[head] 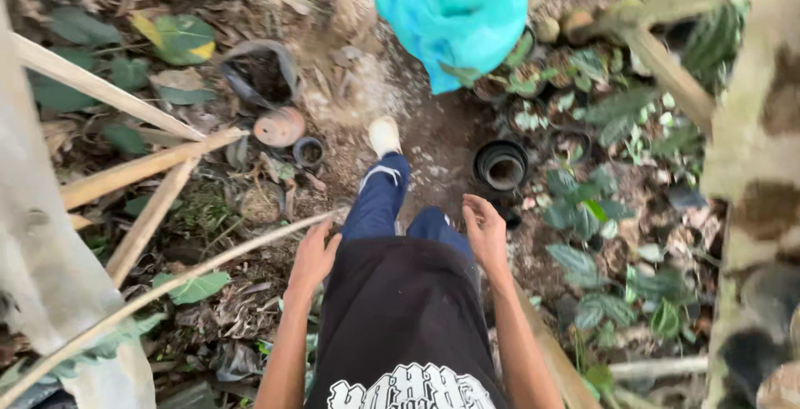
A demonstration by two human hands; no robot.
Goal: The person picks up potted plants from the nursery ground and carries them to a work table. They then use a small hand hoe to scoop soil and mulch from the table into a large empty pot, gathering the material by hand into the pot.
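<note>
I look down at my own body: black shirt, blue trousers, one white shoe (384,135) stepping forward on a dirt path. My left hand (313,256) hangs at my left hip, fingers loosely apart, holding nothing. At my right hip, my right hand (485,229) is also free, its fingers slightly curled. A stack of black plastic pots (501,164) stands on the ground just ahead of my right hand. A bright turquoise bag (454,11) sits farther up the path.
Bamboo poles (142,172) cross at the left, with a thin bent stem below. A terracotta pot (279,127) and black pots lie among dry leaves. Small potted plants (583,109) crowd the right. A mottled trunk (754,184) rises at the right edge.
</note>
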